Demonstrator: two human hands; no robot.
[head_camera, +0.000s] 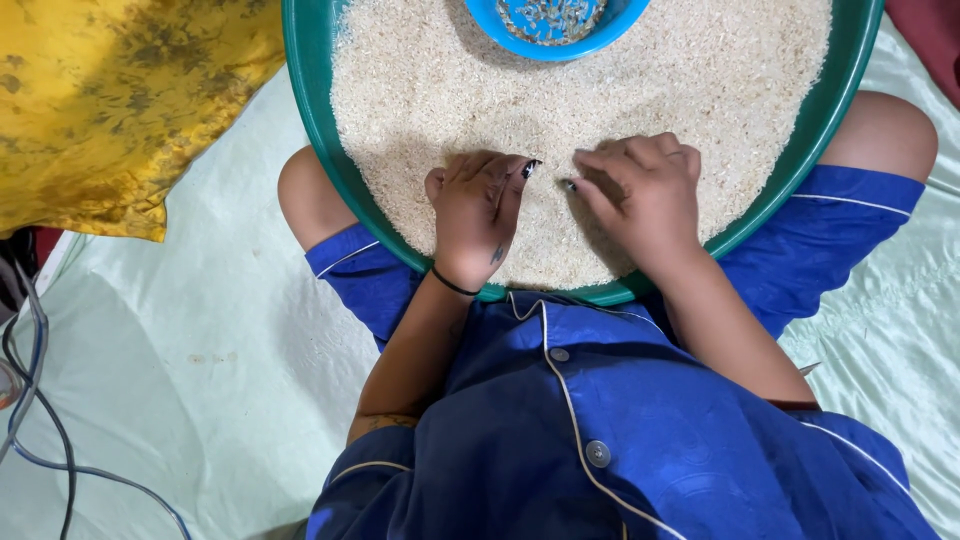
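Two hands rest palm-down on a bed of white rice (600, 90) that fills a wide green basin (310, 100) propped across the person's lap. The left hand (478, 215) sits at about 6 o'clock in the basin, fingers curled loosely inward with dark-painted nails showing at the tips; it clasps nothing that can be seen, only pressing on the grain. The right hand (645, 190) lies just beside it, toward 5 o'clock, fingers bent and pointing at the left hand's tips, the two nearly touching. Whether a few grains are pinched under either set of fingertips cannot be told.

At 12 o'clock in the basin a small blue bowl (556, 35) sits on the rice, holding a scatter of darker bits, cut off by the top edge of the view.

Rice like this should handle as a loose, dry mass: light per grain, slippery, flowing away from any grip, so it is better raked or spread with flat fingers, and single bits nipped between fingertip and thumb. The basin looks like stiff plastic; loaded so full it is probably heavy, and best taken by the rim at 3 and 9 o'clock with both hands.

A yellow cloth (110, 110) lies at 10 o'clock outside the basin, cables (40, 400) trail at 8 o'clock, and a pale green sheet (200, 330) covers the surface beneath.
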